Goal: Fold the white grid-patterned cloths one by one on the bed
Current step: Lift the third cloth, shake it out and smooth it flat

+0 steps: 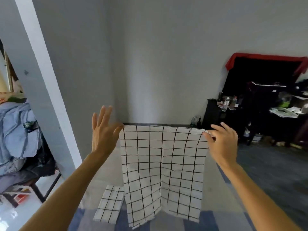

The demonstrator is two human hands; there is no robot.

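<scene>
Two top corners carry the hanging cloth [162, 164]: left hand [103, 134] and right hand [221, 140] each pinch one. Fabric appears soft, light, limp; take hold at corners.

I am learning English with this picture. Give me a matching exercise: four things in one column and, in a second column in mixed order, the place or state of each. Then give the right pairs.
Column A
1. hanging cloth
2. folded cloth
3. left hand
4. right hand

Column B
a. pinches the top right corner of the hanging cloth
b. lies on the bed, at the lower left
c. held up in the air, spread open
d. holds the top left corner by the thumb, fingers straight and pointing up

Pairs: 1-c, 2-b, 3-d, 4-a
</scene>
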